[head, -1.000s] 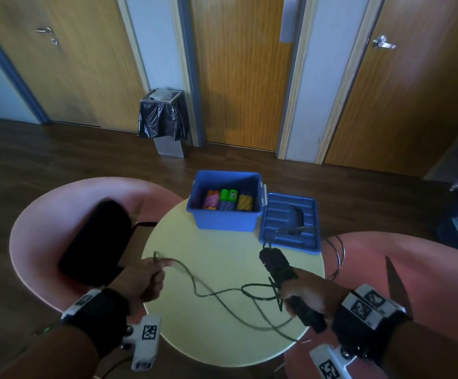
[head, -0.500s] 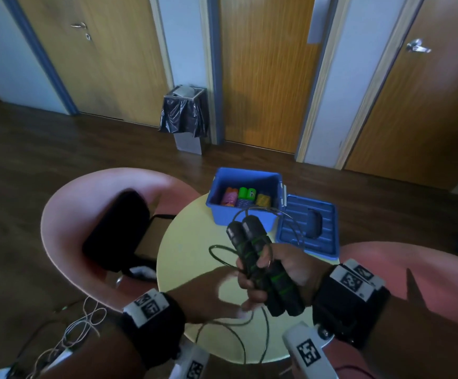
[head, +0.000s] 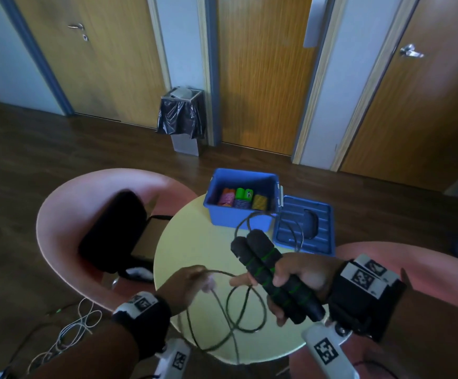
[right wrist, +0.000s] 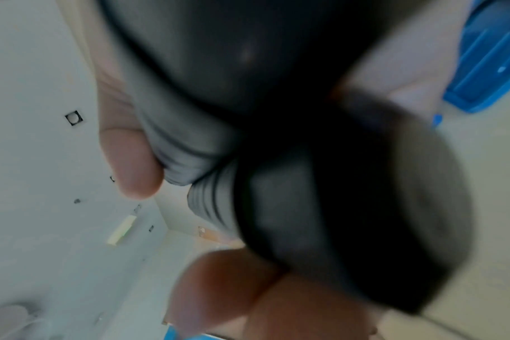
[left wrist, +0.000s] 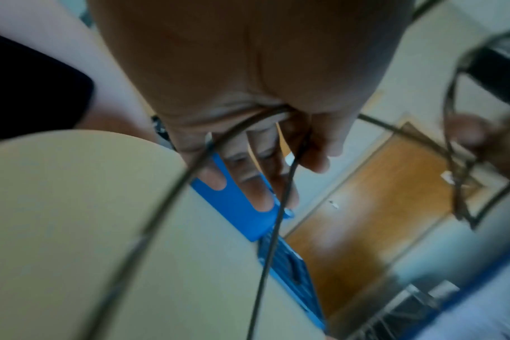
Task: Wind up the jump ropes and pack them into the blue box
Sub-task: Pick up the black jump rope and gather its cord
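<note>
Two rope handles [head: 274, 277]; one blue box [head: 238, 217]; one lid [head: 305, 228].

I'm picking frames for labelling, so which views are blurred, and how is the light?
Head view: dim but mostly sharp, only the left hand smeared by motion, straight door frames bowed. Left wrist view: rope and background doors soft, the left hand fairly clear. Right wrist view: worst, the black handles fill it, dark and smeared.

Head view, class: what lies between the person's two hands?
A loop of thin dark rope spans from the left hand to the right hand, above the yellow table.
</note>
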The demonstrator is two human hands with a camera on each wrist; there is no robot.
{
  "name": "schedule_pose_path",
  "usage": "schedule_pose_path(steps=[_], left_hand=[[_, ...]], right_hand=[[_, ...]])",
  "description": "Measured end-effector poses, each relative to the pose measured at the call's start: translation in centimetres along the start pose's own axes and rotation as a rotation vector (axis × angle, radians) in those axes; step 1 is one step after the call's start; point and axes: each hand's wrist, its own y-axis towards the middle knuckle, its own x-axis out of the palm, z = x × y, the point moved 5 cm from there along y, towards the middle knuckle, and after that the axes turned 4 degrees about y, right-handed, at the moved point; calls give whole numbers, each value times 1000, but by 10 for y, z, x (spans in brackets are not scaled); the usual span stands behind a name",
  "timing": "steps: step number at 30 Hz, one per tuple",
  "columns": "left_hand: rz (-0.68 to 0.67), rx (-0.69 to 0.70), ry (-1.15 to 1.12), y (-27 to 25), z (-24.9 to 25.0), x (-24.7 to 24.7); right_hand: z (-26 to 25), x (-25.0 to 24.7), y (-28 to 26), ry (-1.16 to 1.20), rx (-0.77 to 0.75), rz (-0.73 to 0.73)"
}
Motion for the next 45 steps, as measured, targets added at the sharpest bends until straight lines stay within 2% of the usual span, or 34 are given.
schedule_pose_path(steps=[2, 6, 8, 10, 11, 13, 17, 18, 21, 22, 25, 26, 28, 31, 33, 38, 41, 45], left_hand=[[39, -64, 131, -5, -25, -14], [-268, -238, 625, -21, -53, -19], [-312, -280, 784, -29, -55, -20], [-284, -256, 808, -27, -51, -23], [-275, -242, 785, -23, -45, -24], [-232, -228, 595, -12, -29, -23], [81, -120, 98, 7, 11, -28], [122, -101, 5, 11, 19, -26], [26, 34, -288, 24, 66, -7], [28, 52, -418, 26, 82, -7], [130, -49, -887, 27, 104, -14], [172, -58, -974, 24, 110, -17], [296, -20, -983, 21, 116, -23], [434, 74, -798, 19, 127, -29], [408, 59, -748, 20, 133, -27], [207, -35, -734, 22, 141, -9], [104, -105, -682, 22, 141, 1], [-1, -153, -733, 20, 147, 6]], right_hand=[[5, -13, -10, -148, 94, 135], [2, -33, -30, -525, 293, 459], [-5, -36, -35, -726, 394, 503], [-14, -35, -38, -961, 482, 501], [-19, -35, -37, -1106, 499, 506], [-31, -33, -33, -1353, 480, 539], [-49, -26, -24, -1506, 287, 594], [-54, -24, -23, -1538, 216, 621], [-62, -15, -15, -1558, -15, 710], [-65, -14, -13, -1530, -97, 745], [-70, -15, -12, -1355, -302, 862], [-71, -16, -13, -1271, -345, 899], [-71, -16, -14, -1085, -396, 948], [-71, -16, -11, -700, -503, 941], [-69, -18, -7, -394, -587, 892], [-70, -22, -4, 274, -737, 810], [-73, -24, -4, 493, -781, 756], [-81, -16, -3, 647, -830, 711]])
